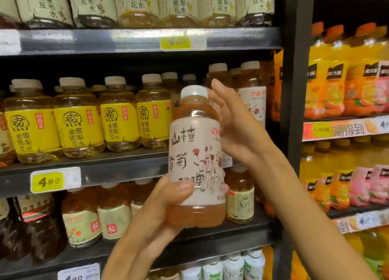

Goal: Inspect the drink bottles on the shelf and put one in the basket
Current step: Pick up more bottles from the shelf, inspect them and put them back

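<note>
Pinkish-white paper wrapped the middle of the bottle [196, 153] that the person held up in front of the shelves, upright, with amber-red drink showing above and below the label and a white cap on top. The left hand [168, 197] came up from below on a forearm angled up and to the right; its fingers curled round the lower part of the bottle, and the thumb [181, 186] lay across the bottom edge of the label, so this hand gripped the bottle. The right hand [233, 121] reached in from the lower right, its forearm rising steeply to the left. Its fingers were straight and spread loosely, pointing upward beside the bottle's neck and cap, with the palm against the bottle's right flank; it lay flat there rather than clasping. Whether the palm pressed firmly could not be told because of blur.

To the left of the hands stood a row of yellow-labelled bottles [77, 119] on the shelf [105, 170], whose edge carried a yellow price tag [50, 181]. Beyond the right forearm, past a dark upright post [294, 90], orange drink bottles [332, 79] filled the neighbouring shelves.
</note>
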A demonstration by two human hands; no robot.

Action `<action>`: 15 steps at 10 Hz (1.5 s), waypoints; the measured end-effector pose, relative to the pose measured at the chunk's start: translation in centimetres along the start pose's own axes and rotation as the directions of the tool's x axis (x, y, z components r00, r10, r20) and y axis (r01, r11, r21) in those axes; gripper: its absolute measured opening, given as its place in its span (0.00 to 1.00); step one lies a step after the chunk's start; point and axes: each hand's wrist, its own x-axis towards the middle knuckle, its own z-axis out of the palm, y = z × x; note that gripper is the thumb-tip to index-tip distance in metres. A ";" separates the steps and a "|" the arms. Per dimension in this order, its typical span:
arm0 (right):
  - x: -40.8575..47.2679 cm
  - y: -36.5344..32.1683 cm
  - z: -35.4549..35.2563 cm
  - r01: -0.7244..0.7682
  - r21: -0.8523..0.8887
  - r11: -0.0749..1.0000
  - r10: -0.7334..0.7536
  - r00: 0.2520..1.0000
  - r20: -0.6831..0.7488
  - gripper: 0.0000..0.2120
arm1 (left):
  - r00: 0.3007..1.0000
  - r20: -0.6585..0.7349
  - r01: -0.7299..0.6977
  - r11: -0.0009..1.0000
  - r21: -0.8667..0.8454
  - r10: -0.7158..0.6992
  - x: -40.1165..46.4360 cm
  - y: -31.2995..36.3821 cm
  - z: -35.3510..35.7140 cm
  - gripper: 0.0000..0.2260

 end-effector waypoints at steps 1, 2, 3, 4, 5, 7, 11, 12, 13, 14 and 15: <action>-0.1 0.1 -1.2 -0.150 0.133 0.980 0.128 0.979 0.159 0.17 | 0.998 0.010 0.064 0.997 0.038 -0.064 0.5 -1.8 1.5 0.50; -0.5 -0.3 -2.5 -0.102 0.129 0.986 0.075 0.978 0.196 0.14 | 0.997 0.004 0.075 0.995 0.060 -0.076 1.4 -3.0 2.4 0.48; -0.9 -0.9 -3.6 -0.042 -0.011 0.999 0.043 0.994 0.105 0.11 | 0.999 -0.008 0.047 0.957 0.285 -0.047 1.9 -2.9 2.8 0.47; -1.2 -0.8 -4.4 0.014 -0.227 0.974 -0.025 0.999 -0.048 0.07 | 0.996 -0.091 0.015 0.912 0.409 0.024 2.4 -3.3 3.1 0.44; -1.3 -0.2 -4.4 -0.020 -0.256 0.967 -0.012 0.992 -0.124 0.07 | 0.980 -0.184 0.013 0.898 0.439 0.075 2.5 -4.5 3.6 0.35; -1.0 -0.7 -4.2 -0.091 -0.122 0.988 0.091 0.996 -0.003 0.14 | 0.960 -0.272 -0.005 0.972 0.234 0.071 2.3 -4.2 4.3 0.28; -0.9 -0.5 -2.4 -0.057 -0.013 0.998 0.058 0.997 0.052 0.06 | 0.993 -0.107 0.066 0.985 0.161 -0.049 -0.2 -2.7 3.5 0.35; -1.7 -0.1 -1.8 -0.011 -0.090 0.996 0.007 0.999 -0.051 0.03 | 0.989 -0.129 0.095 0.977 0.193 -0.071 -1.1 -3.2 3.3 0.40; -2.3 0.6 -1.3 -0.027 -0.105 0.994 0.012 0.990 -0.141 0.05 | 0.985 -0.111 0.121 0.988 -0.098 -0.132 -1.5 -3.3 4.1 0.41; -2.3 0.7 -1.8 -0.088 -0.049 0.995 0.078 0.979 -0.187 0.06 | 0.997 0.011 0.070 0.932 -0.355 -0.071 -2.2 -1.8 4.5 0.47; -2.7 0.9 -2.4 -0.190 0.067 0.979 0.195 0.978 -0.076 0.12 | 0.984 0.141 0.175 0.752 -0.635 -0.110 -2.5 -0.4 5.3 0.28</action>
